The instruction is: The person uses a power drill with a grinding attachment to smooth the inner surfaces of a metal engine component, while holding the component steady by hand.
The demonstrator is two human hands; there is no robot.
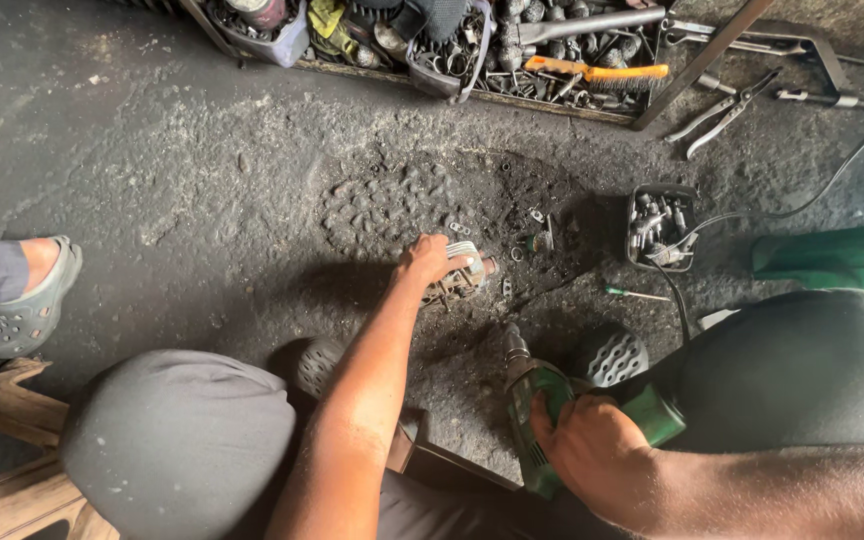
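My left hand (426, 262) reaches out over the dark oily floor and grips a grimy metal engine part (462, 274) that lies there. My right hand (592, 452) is closed around the handle of a green power drill (542, 420), held low between my knees with its chuck pointing toward the part. A black cable (682, 300) runs from the drill toward the right. Small loose metal bits (537, 232) lie on the floor just beyond the part.
A small black box of sockets and bits (660, 226) sits to the right, a green screwdriver (637, 294) near it. A tray of tools with an orange wire brush (597, 72) lines the far edge. Pliers (722, 112) lie beside it. Another person's sandalled foot (27, 300) is at left.
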